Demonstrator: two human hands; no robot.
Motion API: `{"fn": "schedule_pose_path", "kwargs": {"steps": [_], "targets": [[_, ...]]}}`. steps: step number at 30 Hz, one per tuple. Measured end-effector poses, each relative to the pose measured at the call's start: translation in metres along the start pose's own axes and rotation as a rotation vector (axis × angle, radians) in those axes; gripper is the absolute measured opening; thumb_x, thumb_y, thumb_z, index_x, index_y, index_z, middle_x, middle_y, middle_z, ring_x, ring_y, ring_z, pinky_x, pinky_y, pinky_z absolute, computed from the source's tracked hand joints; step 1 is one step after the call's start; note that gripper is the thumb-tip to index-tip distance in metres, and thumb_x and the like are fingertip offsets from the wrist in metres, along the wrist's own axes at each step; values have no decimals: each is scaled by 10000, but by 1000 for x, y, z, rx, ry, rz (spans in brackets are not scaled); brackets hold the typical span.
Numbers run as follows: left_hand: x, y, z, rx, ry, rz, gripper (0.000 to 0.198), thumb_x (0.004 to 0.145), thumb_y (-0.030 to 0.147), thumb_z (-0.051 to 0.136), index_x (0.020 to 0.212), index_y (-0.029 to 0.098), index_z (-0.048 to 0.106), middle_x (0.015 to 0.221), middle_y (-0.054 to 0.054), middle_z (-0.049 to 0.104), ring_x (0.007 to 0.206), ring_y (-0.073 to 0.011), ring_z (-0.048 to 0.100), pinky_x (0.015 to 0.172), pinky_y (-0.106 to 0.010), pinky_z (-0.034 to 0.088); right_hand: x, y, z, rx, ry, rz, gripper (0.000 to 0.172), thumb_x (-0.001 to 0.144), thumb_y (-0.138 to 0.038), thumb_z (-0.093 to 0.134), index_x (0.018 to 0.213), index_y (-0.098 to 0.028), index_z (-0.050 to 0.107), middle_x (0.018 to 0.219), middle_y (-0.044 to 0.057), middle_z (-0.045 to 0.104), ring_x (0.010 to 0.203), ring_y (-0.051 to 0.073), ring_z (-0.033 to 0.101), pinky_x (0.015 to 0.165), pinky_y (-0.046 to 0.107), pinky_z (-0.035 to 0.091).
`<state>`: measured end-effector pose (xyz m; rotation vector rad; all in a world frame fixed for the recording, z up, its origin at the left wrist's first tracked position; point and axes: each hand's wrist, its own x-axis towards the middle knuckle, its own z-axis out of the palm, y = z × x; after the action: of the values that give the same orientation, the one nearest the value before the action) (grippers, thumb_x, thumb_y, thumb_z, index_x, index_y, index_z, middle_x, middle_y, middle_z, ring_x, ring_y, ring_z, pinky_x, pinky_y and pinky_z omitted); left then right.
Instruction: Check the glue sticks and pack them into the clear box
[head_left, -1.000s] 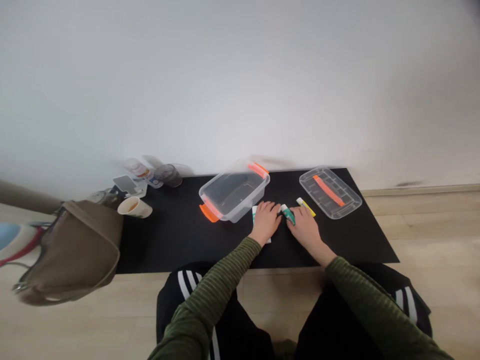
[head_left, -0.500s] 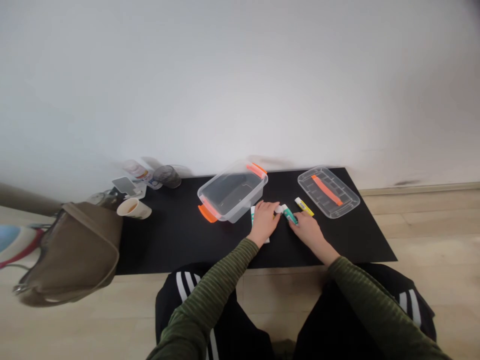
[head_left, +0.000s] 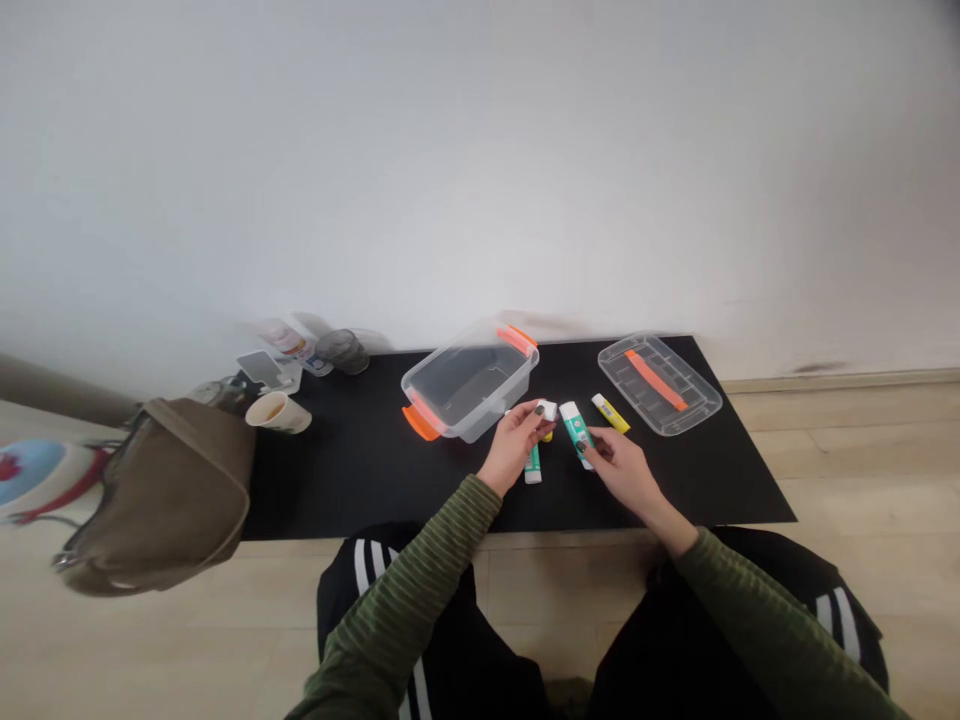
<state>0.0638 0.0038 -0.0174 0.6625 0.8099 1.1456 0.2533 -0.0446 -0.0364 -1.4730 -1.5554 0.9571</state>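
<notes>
The right hand's (head_left: 626, 470) fingers were closed about the near part of a green-and-white cylindrical tube (head_left: 574, 428), apparently to leave its far white end free. The left hand's (head_left: 508, 447) fingers pinched a small white cap-like piece (head_left: 548, 411) at their tips, presumably for fine control. A second green-and-white tube (head_left: 532, 468) lay on the black counter (head_left: 360, 480), partly beneath the left hand.

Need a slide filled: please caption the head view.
Left hand holding a small white object, right hand a green tube, near an open box and lid.
</notes>
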Motion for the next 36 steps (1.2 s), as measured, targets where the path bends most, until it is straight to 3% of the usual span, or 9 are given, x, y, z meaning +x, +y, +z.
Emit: {"fn": "schedule_pose_path", "kwargs": {"steps": [5,12,21,36], "targets": [[-9,6,3,-110,-20,-102,256,755,281,777,932,152,646,903,-40,700,842,-134,671,929,-343,504,-6,-9,1,0,-30,-87,301,864,-371,588,1118,-226,656,965,57,671,809,187,642,689,298,538],[-13,13,1,-48,-29,-74,331,737,304,795,997,149,662,895,-25,677,805,-113,647,870,-315,524,-7,-17,-4,-155,-30,-192,278,850,-307,598,1109,-222,658,947,51,657,765,168,621,667,284,514],[-18,13,2,44,-54,-60,346,703,295,821,997,155,704,951,-31,681,877,-130,643,883,-313,524,-10,-17,-9,-280,77,-359,286,877,-273,576,1154,-228,631,1092,78,664,987,216,646,889,352,526],[-22,12,-1,132,-52,-39,382,670,332,841,995,161,738,974,-53,721,902,-153,663,924,-334,516,-14,-19,-13,-247,116,-385,287,886,-286,593,1161,-238,660,1101,81,672,999,217,654,896,357,540]]}}
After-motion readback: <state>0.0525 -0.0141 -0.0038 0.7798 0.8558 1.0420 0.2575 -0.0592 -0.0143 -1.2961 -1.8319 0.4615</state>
